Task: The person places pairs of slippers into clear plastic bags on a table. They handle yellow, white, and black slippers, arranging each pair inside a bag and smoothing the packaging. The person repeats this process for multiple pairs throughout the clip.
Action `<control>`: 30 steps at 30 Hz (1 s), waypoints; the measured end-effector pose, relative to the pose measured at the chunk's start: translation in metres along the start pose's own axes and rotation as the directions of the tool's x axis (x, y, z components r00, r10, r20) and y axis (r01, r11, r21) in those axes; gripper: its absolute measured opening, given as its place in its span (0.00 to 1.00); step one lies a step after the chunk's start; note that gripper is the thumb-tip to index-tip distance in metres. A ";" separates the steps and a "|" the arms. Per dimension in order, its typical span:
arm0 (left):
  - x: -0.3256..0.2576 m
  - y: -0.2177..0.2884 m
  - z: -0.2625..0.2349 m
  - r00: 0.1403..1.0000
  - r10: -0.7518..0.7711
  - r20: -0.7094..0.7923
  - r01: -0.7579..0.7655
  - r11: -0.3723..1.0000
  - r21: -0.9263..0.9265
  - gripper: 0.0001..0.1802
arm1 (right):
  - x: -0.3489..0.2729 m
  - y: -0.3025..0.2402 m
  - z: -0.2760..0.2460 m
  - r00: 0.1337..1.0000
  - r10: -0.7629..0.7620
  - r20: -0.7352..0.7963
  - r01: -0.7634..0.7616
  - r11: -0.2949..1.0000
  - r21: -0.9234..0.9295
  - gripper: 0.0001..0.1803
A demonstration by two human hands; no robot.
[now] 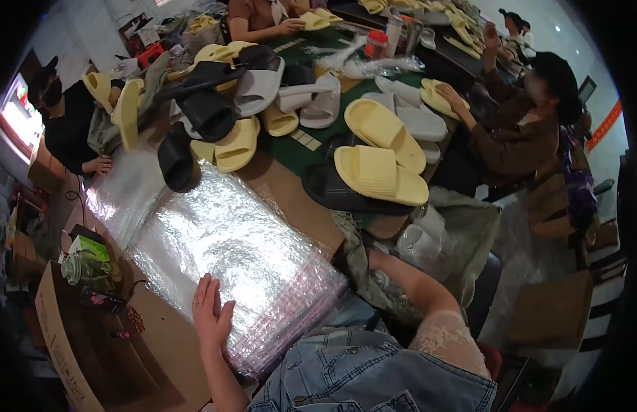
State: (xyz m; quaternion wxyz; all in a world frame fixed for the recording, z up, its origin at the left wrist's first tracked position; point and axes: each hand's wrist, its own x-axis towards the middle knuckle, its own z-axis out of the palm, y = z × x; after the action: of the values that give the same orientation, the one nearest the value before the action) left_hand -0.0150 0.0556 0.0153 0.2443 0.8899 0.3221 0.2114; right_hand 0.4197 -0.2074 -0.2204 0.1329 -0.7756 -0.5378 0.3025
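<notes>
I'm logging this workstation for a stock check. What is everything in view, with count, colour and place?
Stack of clear plastic bags: one thick pile, transparent with pinkish lower edges, on the brown table in front of the person.
Slide sandals: many, count unclear. Yellow ones lie on a black one mid-table; black, grey-white and more yellow are heaped further back.
Table: one, brown with a green mat in the middle.
Cardboard box: one, brown, open, lower left.
Glass jar: one, greenish, by the box.
Co-workers: at least three visible, seated around the table, handling sandals.
Left hand: flat on the near edge of the bag stack.
Right hand: hidden; only the forearm shows.
</notes>
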 end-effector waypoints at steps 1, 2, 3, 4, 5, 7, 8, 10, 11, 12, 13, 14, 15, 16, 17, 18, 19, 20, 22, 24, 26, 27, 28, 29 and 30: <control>-0.001 -0.001 0.001 1.000 0.001 0.001 -0.001 1.000 0.004 0.33 | -0.017 0.005 -0.024 0.995 -0.009 0.102 0.006 0.999 0.039 0.19; -0.003 0.002 0.001 1.000 -0.013 -0.011 0.014 1.000 0.025 0.33 | -0.026 -0.001 -0.059 0.964 0.020 0.265 -0.036 0.998 0.057 0.20; -0.003 0.001 0.000 1.000 -0.012 -0.014 0.012 1.000 0.009 0.33 | -0.041 -0.009 -0.098 0.904 0.066 0.422 -0.095 0.994 0.049 0.21; -0.003 0.001 0.000 1.000 -0.009 -0.017 0.009 1.000 -0.007 0.33 | -0.060 -0.034 -0.146 0.853 0.114 0.510 -0.181 0.980 0.083 0.20; -0.003 0.002 0.001 1.000 -0.011 -0.026 0.010 1.000 -0.025 0.33 | -0.078 -0.061 -0.197 0.787 0.154 0.597 -0.265 0.959 0.101 0.20; -0.002 0.006 -0.001 0.999 -0.040 -0.017 0.040 0.999 0.000 0.32 | -0.105 -0.097 -0.269 0.850 0.173 0.498 -0.351 0.891 0.290 0.21; -0.003 0.006 -0.001 0.998 -0.053 -0.021 0.053 0.999 0.000 0.32 | -0.114 -0.123 -0.304 0.908 0.274 0.317 -0.356 0.904 0.237 0.21; -0.005 0.008 -0.002 0.998 -0.061 -0.026 0.061 0.998 -0.003 0.31 | -0.110 -0.141 -0.333 0.926 0.348 -0.143 -0.341 0.937 0.075 0.20; -0.005 0.009 -0.002 0.997 -0.064 -0.031 0.064 0.998 -0.009 0.31 | -0.103 -0.143 -0.337 0.875 0.290 -0.389 -0.334 0.941 -0.049 0.20; -0.005 0.010 -0.003 0.998 -0.060 -0.035 0.060 0.998 -0.012 0.31 | -0.090 -0.137 -0.336 0.859 0.199 -0.471 -0.248 0.968 -0.043 0.20; -0.002 0.010 -0.004 0.998 -0.052 -0.043 0.051 0.999 -0.017 0.31 | -0.071 -0.122 -0.330 0.826 0.107 -0.554 -0.160 0.986 -0.048 0.19; -0.002 0.009 -0.003 0.997 -0.022 -0.075 0.019 0.999 -0.034 0.31 | -0.048 -0.106 -0.325 0.776 0.014 -0.630 -0.066 0.996 -0.059 0.19; -0.002 0.007 -0.001 0.997 -0.022 -0.075 0.019 0.999 -0.039 0.31 | -0.024 -0.085 -0.320 0.754 -0.020 -0.656 -0.021 0.998 -0.055 0.20; -0.002 0.004 0.001 0.997 -0.024 -0.072 0.020 0.999 -0.044 0.31 | 0.002 -0.062 -0.313 0.731 -0.050 -0.680 0.023 0.999 -0.048 0.21; -0.002 0.002 0.001 0.997 -0.030 -0.067 0.027 0.999 -0.046 0.31 | 0.020 -0.048 -0.310 0.710 -0.079 -0.700 0.071 0.997 -0.040 0.22; -0.002 0.003 0.000 0.997 -0.027 -0.074 0.025 0.999 -0.033 0.31 | 0.030 -0.044 -0.316 0.754 -0.027 -0.657 0.052 0.998 0.019 0.22; -0.002 0.003 0.000 0.996 -0.020 -0.082 0.018 0.999 -0.028 0.31 | 0.037 -0.043 -0.322 0.794 0.027 -0.607 0.025 0.997 0.077 0.22; -0.001 0.002 0.001 0.996 -0.011 -0.089 0.009 1.000 -0.024 0.31 | 0.040 -0.042 -0.325 0.829 0.081 -0.553 -0.008 0.991 0.133 0.22; -0.003 0.001 0.003 0.992 -0.001 -0.124 0.000 1.000 -0.009 0.30 | 0.047 -0.059 -0.323 0.705 -0.088 -0.704 0.232 0.966 0.112 0.22; -0.006 0.001 0.002 0.990 -0.018 -0.137 0.019 1.000 0.002 0.30 | 0.050 -0.101 -0.318 0.602 -0.107 -0.791 0.424 0.882 0.203 0.21; -0.008 0.002 0.004 0.990 -0.024 -0.142 0.024 1.000 0.003 0.30 | 0.031 -0.169 -0.316 0.521 -0.167 -0.837 0.487 0.863 0.131 0.21; -0.008 0.003 0.003 0.989 -0.026 -0.144 0.027 1.000 0.008 0.30 | 0.022 -0.199 -0.311 0.468 -0.289 -0.835 0.469 0.882 -0.042 0.22; -0.009 0.002 0.002 0.989 -0.031 -0.146 0.033 0.999 0.013 0.30 | 0.012 -0.232 -0.302 0.542 -0.243 -0.804 0.511 0.855 0.086 0.22; -0.006 0.003 0.003 0.991 -0.016 -0.135 0.017 1.000 0.010 0.29 | -0.001 -0.258 -0.289 0.614 -0.192 -0.766 0.528 0.821 0.217 0.22; -0.007 0.005 0.003 0.990 -0.012 -0.137 0.014 1.000 0.010 0.29 | -0.011 -0.281 -0.277 0.676 -0.242 -0.696 0.504 0.841 0.198 0.18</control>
State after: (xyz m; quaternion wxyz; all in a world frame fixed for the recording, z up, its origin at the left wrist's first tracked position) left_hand -0.0165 0.0467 0.0143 0.2181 0.8724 0.3452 0.2688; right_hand 0.3745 -0.0757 0.1493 0.5150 -0.6613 -0.5397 0.0788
